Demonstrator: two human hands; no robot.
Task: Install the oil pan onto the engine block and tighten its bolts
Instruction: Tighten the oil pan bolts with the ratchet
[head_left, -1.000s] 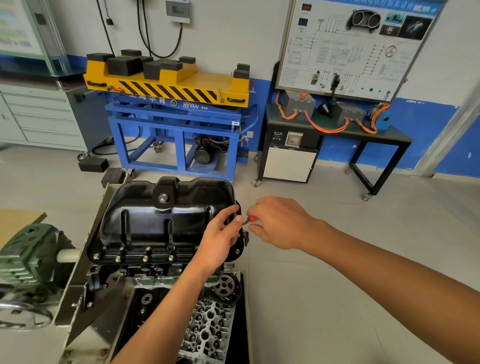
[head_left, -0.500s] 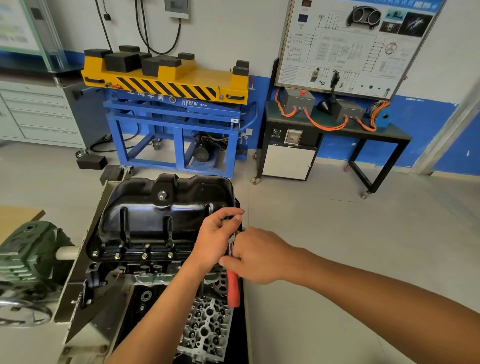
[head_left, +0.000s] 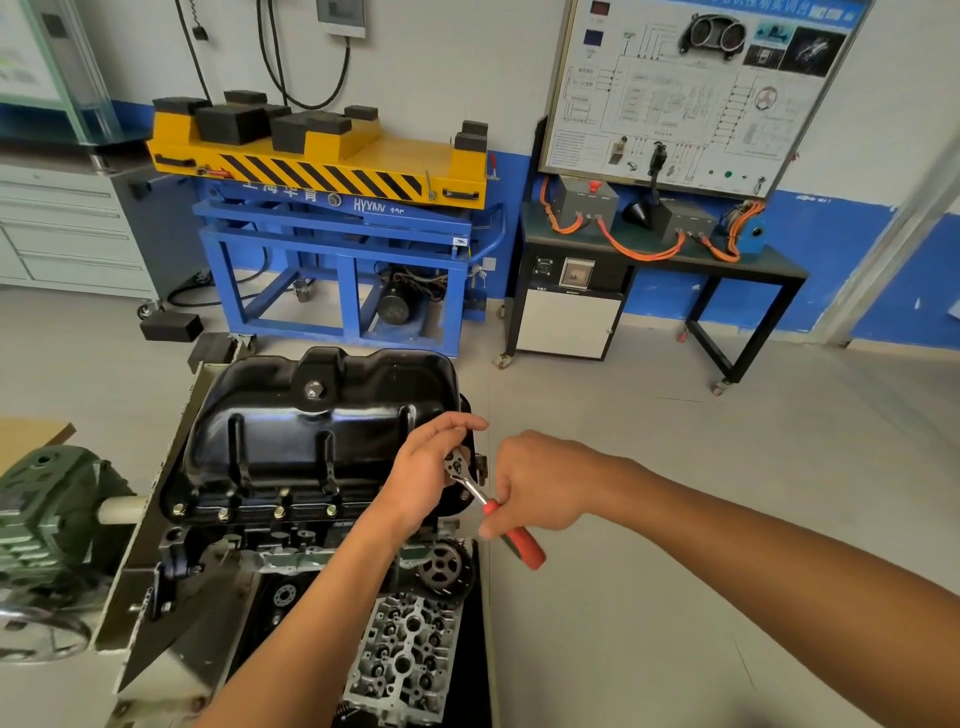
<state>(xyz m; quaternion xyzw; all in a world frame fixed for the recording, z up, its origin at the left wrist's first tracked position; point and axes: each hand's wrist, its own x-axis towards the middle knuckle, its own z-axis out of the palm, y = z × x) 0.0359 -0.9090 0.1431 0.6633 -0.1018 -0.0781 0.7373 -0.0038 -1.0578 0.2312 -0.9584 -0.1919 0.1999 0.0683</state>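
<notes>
Oil pan (head_left: 322, 441) sat on the engine block (head_left: 291, 538), near bolts (head_left: 279, 512) in; left grip (head_left: 423, 470) and right grip (head_left: 540, 483) clasped the ratchet (head_left: 519, 543), tightening apparently unfinished.

We see the glossy black oil pan (head_left: 322, 431) seated on the upturned engine block (head_left: 291, 540), its ribbed side towards us and a drain plug (head_left: 314, 389) on its far side. A row of bolts (head_left: 279, 512) sits along its near flange. Our ratchet (head_left: 511, 538), chrome-headed and red-handled, meets the pan's right end, slanting down to the right.
</notes>
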